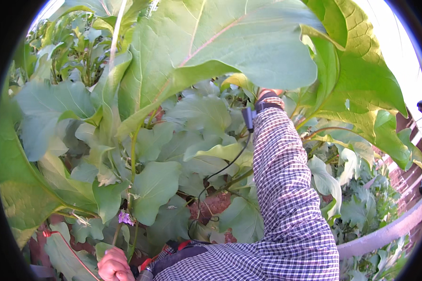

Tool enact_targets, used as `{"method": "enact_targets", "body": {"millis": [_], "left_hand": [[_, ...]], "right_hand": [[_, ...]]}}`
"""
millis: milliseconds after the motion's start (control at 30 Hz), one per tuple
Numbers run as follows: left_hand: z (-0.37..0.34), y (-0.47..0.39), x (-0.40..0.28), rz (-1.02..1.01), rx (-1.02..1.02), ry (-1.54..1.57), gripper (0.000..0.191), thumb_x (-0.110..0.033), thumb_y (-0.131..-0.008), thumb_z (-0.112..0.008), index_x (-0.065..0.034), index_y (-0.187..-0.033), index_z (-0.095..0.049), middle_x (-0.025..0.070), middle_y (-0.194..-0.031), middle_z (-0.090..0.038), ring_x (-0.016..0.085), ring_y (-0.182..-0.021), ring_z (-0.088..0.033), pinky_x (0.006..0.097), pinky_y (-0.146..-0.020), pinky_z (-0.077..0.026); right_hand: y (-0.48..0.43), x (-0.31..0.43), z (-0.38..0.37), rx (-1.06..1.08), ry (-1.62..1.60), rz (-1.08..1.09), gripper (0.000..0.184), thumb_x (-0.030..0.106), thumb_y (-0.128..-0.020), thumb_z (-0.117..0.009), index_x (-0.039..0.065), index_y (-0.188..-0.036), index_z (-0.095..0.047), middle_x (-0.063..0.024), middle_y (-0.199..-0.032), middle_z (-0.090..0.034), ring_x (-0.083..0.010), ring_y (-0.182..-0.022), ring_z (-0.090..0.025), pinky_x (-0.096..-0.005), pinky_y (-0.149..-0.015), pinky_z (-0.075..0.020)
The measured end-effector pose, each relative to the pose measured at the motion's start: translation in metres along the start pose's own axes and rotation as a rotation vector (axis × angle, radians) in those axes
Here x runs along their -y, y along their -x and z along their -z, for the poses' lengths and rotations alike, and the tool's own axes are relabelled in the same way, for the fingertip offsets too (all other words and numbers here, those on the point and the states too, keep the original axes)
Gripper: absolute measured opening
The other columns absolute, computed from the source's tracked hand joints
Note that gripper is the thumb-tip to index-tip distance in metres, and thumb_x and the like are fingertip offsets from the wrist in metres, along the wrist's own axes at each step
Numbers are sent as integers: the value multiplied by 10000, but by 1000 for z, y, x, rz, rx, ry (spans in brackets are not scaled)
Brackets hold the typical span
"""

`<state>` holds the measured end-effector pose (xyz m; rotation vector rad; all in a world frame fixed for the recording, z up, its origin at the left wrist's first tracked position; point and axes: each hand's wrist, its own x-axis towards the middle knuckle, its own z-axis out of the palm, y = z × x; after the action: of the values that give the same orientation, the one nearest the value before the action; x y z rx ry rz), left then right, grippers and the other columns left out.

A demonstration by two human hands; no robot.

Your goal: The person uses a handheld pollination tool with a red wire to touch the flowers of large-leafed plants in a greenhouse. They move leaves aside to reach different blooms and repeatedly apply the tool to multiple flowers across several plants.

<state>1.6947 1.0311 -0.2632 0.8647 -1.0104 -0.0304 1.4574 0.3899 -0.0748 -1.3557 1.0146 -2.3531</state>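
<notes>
My right hand (271, 92) reaches forward among eggplant plants, mostly hidden behind a large eggplant leaf (218, 45). Its fingers and anything in them cannot be seen. A dark strap with a grey device (248, 118) sits at that wrist, above a checked sleeve, and a black cable hangs from the device. At the lower left, my left hand (115, 265) is curled low beside eggplant stems; whether it grips anything is unclear. A purple eggplant flower (126, 217) hangs just above it. A thin red cable (70, 250) runs to the left of this hand.
Broad leaves crowd the left side and the upper right. Reddish soil (212, 204) shows between stems in the lower middle. At the lower right a pale curved bar (379, 233) passes over more foliage, with a brick-like surface (401, 175) behind it.
</notes>
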Motion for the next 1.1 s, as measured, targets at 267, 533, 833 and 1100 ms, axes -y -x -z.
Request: {"method": "enact_targets", "body": {"millis": [267,533,833,1100], "left_hand": [[-4,6,-19,74,-49,-135,514,-405,-929,-652,-99,-595,-409,5,-521,-417,140,-485,-390,289,-469,-296],[-8,8,-9,62,-59,-172,528,-427,-917,-663,-102,-588,-409,7,-518,-423,145,-480,-396,291,-468,-294],[-20,8,-5,39,17,-183,531,-444,-915,-661,-96,-589,-428,1,-524,-455,137,-462,-405,292,-464,-323],[-23,14,-16,40,8,-205,488,-402,-905,-664,-95,-598,-442,5,-529,-463,138,-464,-421,290,-463,-319]], "right_hand": [[-113,7,-8,319,719,-145,634,324,-754,-781,-9,-1263,-603,-199,-1174,-686,-289,-1111,-656,-366,-990,-480],[-126,3,-1,791,648,-29,381,229,-805,-798,61,-1134,-702,-82,-968,-718,-153,-777,-654,-312,-660,-527],[-115,23,-10,887,432,-175,573,120,-828,-749,2,-1340,-520,-97,-1059,-697,-137,-737,-640,-301,-536,-482],[-112,23,-26,1125,536,106,557,81,-763,-790,-25,-1251,-544,-157,-1027,-708,-210,-902,-682,-328,-800,-555]]}}
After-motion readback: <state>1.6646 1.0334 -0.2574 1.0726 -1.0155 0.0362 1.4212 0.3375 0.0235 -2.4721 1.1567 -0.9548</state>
